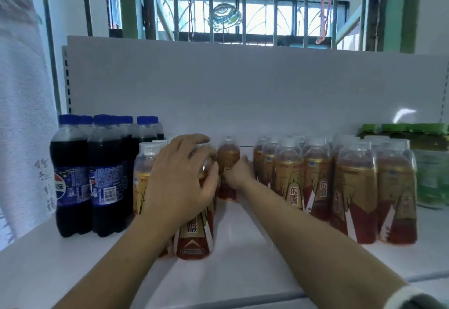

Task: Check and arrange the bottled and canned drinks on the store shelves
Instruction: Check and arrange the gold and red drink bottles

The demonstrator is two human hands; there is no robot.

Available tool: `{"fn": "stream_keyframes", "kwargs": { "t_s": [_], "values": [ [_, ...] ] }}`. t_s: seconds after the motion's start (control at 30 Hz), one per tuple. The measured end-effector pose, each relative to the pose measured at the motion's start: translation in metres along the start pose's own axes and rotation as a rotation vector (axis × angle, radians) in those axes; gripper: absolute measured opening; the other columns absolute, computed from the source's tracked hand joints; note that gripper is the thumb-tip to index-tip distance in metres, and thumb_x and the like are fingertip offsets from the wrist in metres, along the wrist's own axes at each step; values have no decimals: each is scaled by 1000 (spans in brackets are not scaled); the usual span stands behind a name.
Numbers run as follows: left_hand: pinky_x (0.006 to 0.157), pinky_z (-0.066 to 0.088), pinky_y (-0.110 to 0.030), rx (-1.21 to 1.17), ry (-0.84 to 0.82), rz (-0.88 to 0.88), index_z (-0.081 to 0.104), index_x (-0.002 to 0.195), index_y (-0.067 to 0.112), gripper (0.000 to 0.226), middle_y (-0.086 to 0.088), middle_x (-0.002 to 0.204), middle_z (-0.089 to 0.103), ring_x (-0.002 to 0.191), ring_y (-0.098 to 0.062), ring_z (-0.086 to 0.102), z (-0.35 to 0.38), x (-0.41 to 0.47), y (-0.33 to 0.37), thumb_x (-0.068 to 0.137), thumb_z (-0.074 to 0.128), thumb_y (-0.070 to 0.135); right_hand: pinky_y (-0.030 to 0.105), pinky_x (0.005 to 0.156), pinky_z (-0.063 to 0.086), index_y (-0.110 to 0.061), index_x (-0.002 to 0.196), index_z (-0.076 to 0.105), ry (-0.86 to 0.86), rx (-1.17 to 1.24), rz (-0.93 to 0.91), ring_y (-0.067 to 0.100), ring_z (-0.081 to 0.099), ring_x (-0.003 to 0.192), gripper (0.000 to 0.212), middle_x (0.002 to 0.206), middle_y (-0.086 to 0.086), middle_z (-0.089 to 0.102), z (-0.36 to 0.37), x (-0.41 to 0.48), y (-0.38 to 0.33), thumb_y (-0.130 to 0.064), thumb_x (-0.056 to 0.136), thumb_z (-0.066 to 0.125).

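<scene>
Front bottle (194, 240): clear plastic, amber liquid, gold-red label, standing mid white shelf (243, 272). Left hand (179, 177) curling over its rounded top, gripping. Right hand (239, 171) gripping rear bottle (228, 155).

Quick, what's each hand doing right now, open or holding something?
Left hand: grips the top of the front bottle.
Right hand: holds the back bottle, standing alone by the shelf wall.

A shop, plainly: a white metal display shelf (230, 260) with slotted back panel (243, 90) carries rows of identical drinks (blue-capped dark cola bottles (69, 175) at its left edge, gold-labelled amber bottles (354, 187) beside).
</scene>
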State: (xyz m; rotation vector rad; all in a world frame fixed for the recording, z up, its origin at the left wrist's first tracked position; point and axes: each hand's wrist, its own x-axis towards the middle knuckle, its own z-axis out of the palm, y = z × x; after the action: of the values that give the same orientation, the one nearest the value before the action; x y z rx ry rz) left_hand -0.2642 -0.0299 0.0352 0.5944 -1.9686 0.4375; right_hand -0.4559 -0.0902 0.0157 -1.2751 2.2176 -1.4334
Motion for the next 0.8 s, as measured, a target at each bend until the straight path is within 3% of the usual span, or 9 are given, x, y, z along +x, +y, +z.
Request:
{"fn": "stream_keyframes", "kwargs": {
  "t_s": [0.1, 0.23, 0.33, 0.4, 0.47, 0.6, 0.7, 0.8],
  "values": [
    [107, 33, -38, 39, -49, -25, 68, 109, 24, 38, 2, 125, 59, 118, -16, 50, -1, 2, 3, 88, 43, 43, 36, 89, 54, -22, 126, 61, 16, -130, -251, 27, 63, 114, 38, 125, 6, 63, -29, -26, -18, -13, 89, 62],
    [119, 14, -47, 95, -61, -24, 69, 109, 26, 35, 2, 124, 62, 130, -21, 44, -5, 9, 23, 87, 48, 42, 33, 85, 39, -20, 132, 61, 205, -534, -475, 26, 58, 119, 35, 137, 4, 57, -92, -62, -39, -26, 99, 54],
    [119, 13, -41, 41, -54, 93, 68, 114, 24, 33, 3, 126, 64, 132, -20, 44, -1, 7, 51, 88, 51, 38, 33, 79, 36, -17, 129, 62, 379, -696, -467, 31, 61, 111, 35, 132, 8, 59, -136, -68, -38, -33, 101, 51],
    [113, 18, -29, -82, -133, 101, 63, 124, 25, 35, 6, 130, 60, 130, -13, 44, 7, 4, 71, 93, 51, 38, 35, 80, 38, -16, 135, 57, 337, -825, -371, 33, 59, 115, 42, 134, 10, 57, -153, -65, -33, -40, 101, 51],
    [110, 25, -24, -266, -259, -2, 55, 134, 27, 39, 9, 136, 53, 129, -8, 42, 23, 3, 84, 96, 55, 38, 35, 81, 36, -17, 139, 54, 249, -924, -306, 32, 57, 119, 48, 135, 10, 58, -160, -64, -28, -46, 101, 50],
    [102, 36, -28, -692, -550, -421, 37, 149, 28, 60, 8, 149, 42, 132, -10, 42, 51, 7, 96, 95, 63, 37, 33, 82, 36, -19, 135, 58, 211, -773, -311, 28, 57, 120, 50, 132, 7, 63, -161, -58, -13, -51, 98, 52],
    [102, 38, -28, -843, -643, -538, 27, 153, 24, 73, 6, 148, 43, 128, -11, 44, 67, 11, 94, 93, 67, 36, 34, 95, 47, -22, 127, 67, 255, -493, -398, 20, 61, 118, 46, 130, 0, 67, -162, -58, -6, -51, 91, 63],
    [76, 46, -7, -988, -657, -628, 30, 147, 28, 76, 16, 123, 53, 101, 4, 54, 77, 13, 97, 87, 73, 41, 33, 98, 49, -23, 118, 73, 279, -262, -500, 11, 63, 113, 40, 123, -7, 71, -163, -62, -12, -49, 87, 69]
  ]
}}
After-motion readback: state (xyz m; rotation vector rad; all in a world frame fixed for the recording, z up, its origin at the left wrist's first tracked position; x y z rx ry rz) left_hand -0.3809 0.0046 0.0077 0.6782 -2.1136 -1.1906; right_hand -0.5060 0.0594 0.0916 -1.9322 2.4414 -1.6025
